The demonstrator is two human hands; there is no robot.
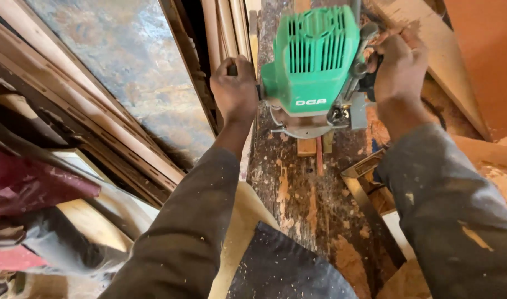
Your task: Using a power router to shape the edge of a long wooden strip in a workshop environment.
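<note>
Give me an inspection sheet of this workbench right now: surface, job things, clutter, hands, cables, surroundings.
Surface: worn wooden bench, paint-stained and dusted with sawdust.
Job things: green router standing on a narrow wood strip.
Clutter: metal square at right; sawdust pile.
Hands: left hand and right hand each grip a side handle.
Cables: nothing seen.
Surroundings: stacked wood mouldings at left; board at upper right.

Your router [311, 61] is green-bodied with a vented top, standing upright on a narrow wood strip [306, 145] atop the dusty bench, its side handles gripped.
</note>
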